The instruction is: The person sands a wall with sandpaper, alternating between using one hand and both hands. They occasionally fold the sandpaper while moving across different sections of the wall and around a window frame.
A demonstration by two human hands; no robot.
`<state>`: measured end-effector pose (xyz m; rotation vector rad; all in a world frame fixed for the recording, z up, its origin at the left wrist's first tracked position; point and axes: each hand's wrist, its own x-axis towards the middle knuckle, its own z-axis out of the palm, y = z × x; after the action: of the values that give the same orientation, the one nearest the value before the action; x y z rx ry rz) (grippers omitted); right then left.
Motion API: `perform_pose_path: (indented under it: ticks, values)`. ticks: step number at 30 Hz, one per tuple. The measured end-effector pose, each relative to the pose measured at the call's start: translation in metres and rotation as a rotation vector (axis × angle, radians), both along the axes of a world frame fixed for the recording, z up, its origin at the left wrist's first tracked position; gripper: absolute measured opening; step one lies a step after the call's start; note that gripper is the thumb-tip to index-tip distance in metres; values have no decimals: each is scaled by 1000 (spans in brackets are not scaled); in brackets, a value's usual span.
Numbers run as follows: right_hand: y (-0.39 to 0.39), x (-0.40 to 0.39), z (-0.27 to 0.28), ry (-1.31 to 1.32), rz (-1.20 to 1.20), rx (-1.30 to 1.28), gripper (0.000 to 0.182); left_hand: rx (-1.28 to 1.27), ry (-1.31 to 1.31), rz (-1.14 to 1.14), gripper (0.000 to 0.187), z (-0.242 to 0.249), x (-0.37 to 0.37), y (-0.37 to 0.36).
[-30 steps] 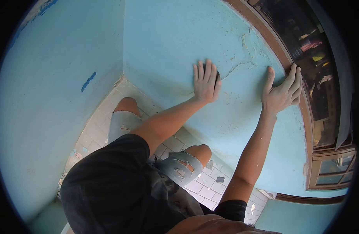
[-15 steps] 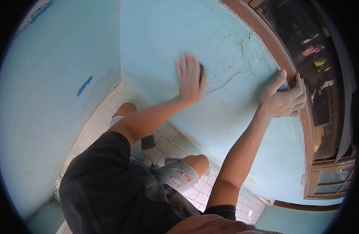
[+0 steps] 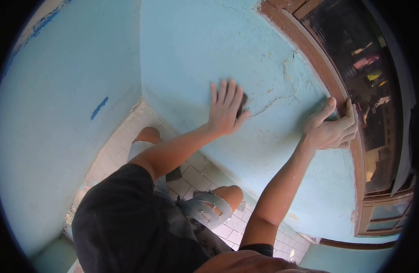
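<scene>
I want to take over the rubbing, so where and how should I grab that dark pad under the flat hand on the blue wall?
The dark pad lies flat against the blue wall, nearly covered by the left hand; only its right edge shows. Probably come at it square to the wall, palm flat over its back, fingers spread to its edges, since it is thin and offers no handle.

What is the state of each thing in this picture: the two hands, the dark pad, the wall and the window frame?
left hand: flat, pressing a dark pad on the wall.
dark pad: mostly hidden under the fingers.
right hand: curled, gripping the window frame.
wall: light blue, cracked, paint worn.
window frame: brown wood, scuffed.
</scene>
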<state>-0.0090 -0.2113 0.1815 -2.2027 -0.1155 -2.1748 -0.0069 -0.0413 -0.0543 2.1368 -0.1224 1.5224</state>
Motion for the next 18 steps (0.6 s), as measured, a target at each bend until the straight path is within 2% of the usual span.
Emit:
perform_pose_path:
  ticks: [1,4,6,7,9,11,13,14,16,18]
  values:
    - [-1,-1,0,-13,14,-27,71,219,34,-12,87,-22,-11,-3]
    - [-3,2,4,-51,39,-67,69,63,161,-30,87,5,-8,29]
    - [-3,-1,1,-37,50,-86,69,-429,14,50,88,73,14,67]
    - [0,0,2,-34,31,-52,69,-432,18,55,88,96,26,82]
    - [4,1,1,-20,21,-18,69,-846,-51,108,88,124,40,97]
    - [4,2,1,-28,1,-11,69,-524,-44,92,92,87,24,45]
    - [4,1,1,-33,11,-14,69,-227,79,-61,95,14,-5,-28]
    - [2,-1,-1,-33,18,-39,69,-228,82,-63,95,6,-9,-25]
    - [-4,-1,3,-43,27,-95,70,-32,180,-104,100,2,-20,-16]
    - [-11,-2,0,-39,42,-168,69,-218,86,-55,96,36,2,30]
